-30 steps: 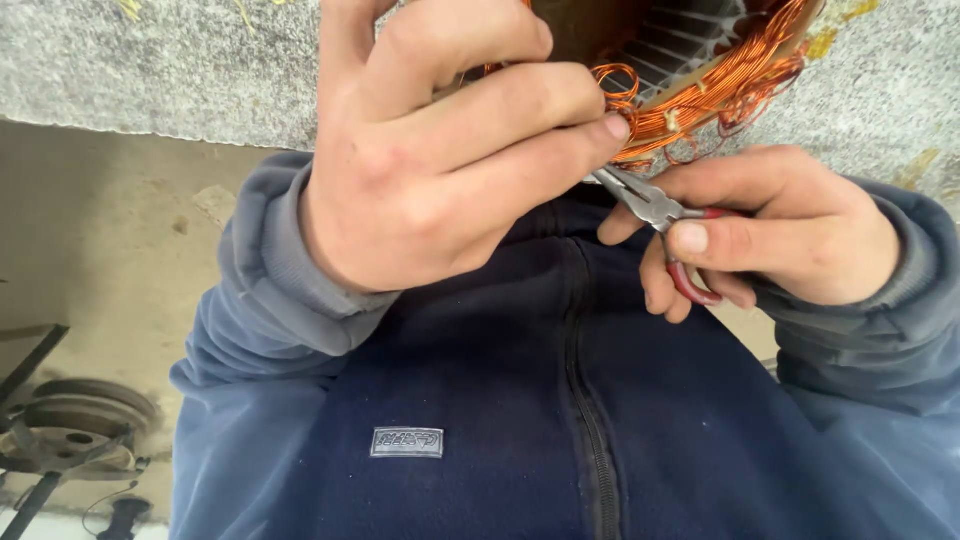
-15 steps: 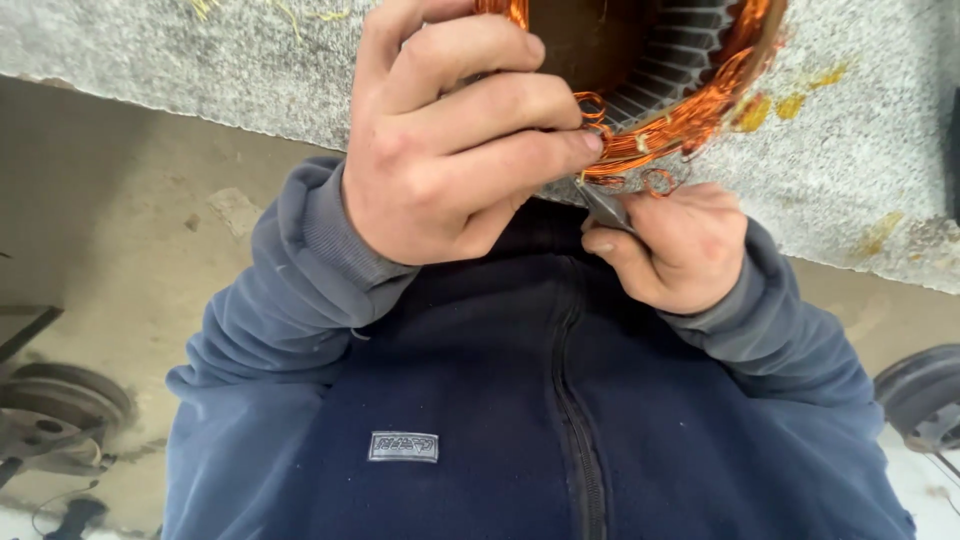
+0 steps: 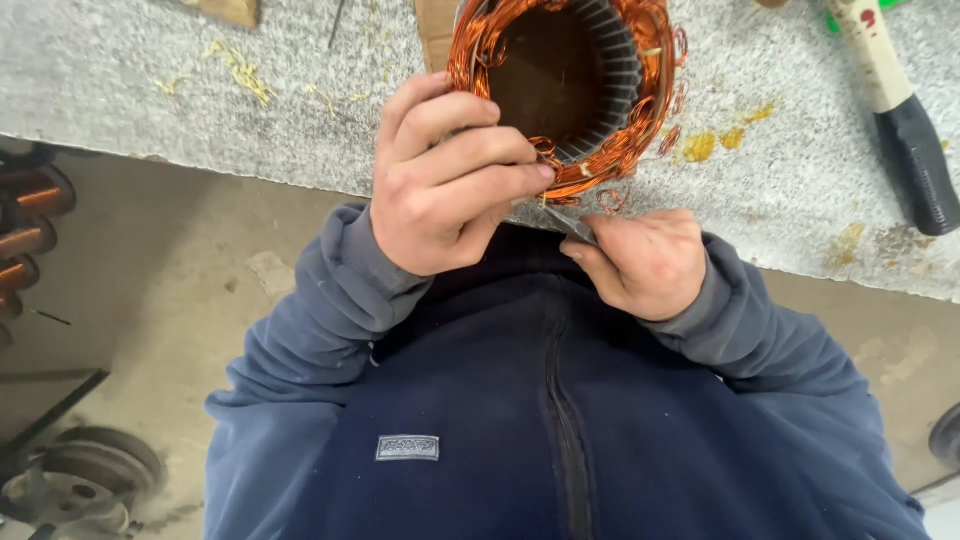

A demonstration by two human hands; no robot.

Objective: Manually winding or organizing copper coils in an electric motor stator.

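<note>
A round motor stator (image 3: 600, 70) with bright copper windings (image 3: 610, 160) stands on a grey speckled stone bench (image 3: 150, 120). My left hand (image 3: 445, 185) grips the stator's near rim, fingers curled over the copper coil. My right hand (image 3: 645, 262) is closed around small metal pliers (image 3: 568, 222), whose tips point at the winding on the stator's near edge. Both arms wear dark blue fleece sleeves.
A hammer with a pale handle and black grip (image 3: 900, 110) lies at the bench's right. Yellow scraps (image 3: 240, 75) dot the bench top. Copper coils (image 3: 30, 230) sit at the far left, and metal wheels (image 3: 80, 480) lie on the concrete floor.
The view has tilted up, so more of the stator and bench shows. My right hand has closed tighter over the pliers, hiding their red handles.
</note>
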